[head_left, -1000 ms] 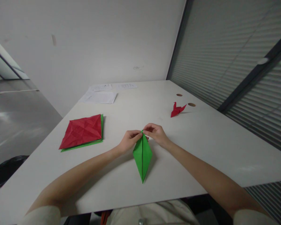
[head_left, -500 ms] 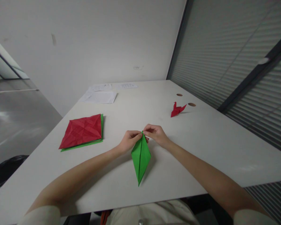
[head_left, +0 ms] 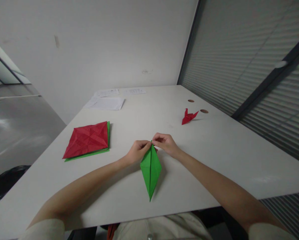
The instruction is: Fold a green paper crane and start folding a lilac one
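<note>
A green sheet of origami paper, folded into a long diamond with a centre slit, points its lower tip towards me. My left hand pinches its far end from the left, thumb on top. From the right, my right hand has thumb and forefinger closed at the same far tip, which the fingertips mostly hide. Farther back on the right sits a folded red paper crane. To the left lies a stack of creased red and green paper sheets, a red one on top.
The white table reaches back to a wall. Printed papers lie at the far left. Two round holes, one of them a cable hole, are near the right edge beside the window blinds. A black bin stands at lower left.
The diamond's lower tip has swung slightly to the right and nearer to me. Both hands keep their pinch at the far end, almost unmoved.
</note>
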Tool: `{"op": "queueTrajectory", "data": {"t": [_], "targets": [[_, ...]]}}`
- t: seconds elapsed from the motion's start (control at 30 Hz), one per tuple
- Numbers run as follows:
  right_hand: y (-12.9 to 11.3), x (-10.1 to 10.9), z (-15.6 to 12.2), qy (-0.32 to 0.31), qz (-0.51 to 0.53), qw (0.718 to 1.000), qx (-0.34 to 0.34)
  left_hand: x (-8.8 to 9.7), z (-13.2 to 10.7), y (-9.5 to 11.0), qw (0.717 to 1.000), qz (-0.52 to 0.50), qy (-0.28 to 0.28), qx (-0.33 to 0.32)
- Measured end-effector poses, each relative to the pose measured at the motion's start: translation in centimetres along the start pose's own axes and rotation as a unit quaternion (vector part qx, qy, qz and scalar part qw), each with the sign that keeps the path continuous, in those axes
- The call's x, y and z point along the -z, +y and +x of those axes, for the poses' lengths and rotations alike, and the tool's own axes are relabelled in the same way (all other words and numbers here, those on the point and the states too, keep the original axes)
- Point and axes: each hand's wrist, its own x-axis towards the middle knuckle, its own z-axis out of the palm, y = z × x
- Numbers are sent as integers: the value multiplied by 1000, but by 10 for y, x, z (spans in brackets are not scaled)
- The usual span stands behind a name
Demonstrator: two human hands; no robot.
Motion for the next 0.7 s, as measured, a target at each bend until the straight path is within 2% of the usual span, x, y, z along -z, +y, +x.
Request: {"op": "queueTrajectory", "data": {"t": [0.33,0.53,0.7], "targets": [[-1,0,-1,-19,-7,1000,9,1,-2,2,998,56,2,-20],[-3,1,-2,-26,10,1000,9,1,-2,6,999,-29,-25,0],[2,3,-1,-58,64,996,-11,1,-2,8,996,-85,-37,6]]}}
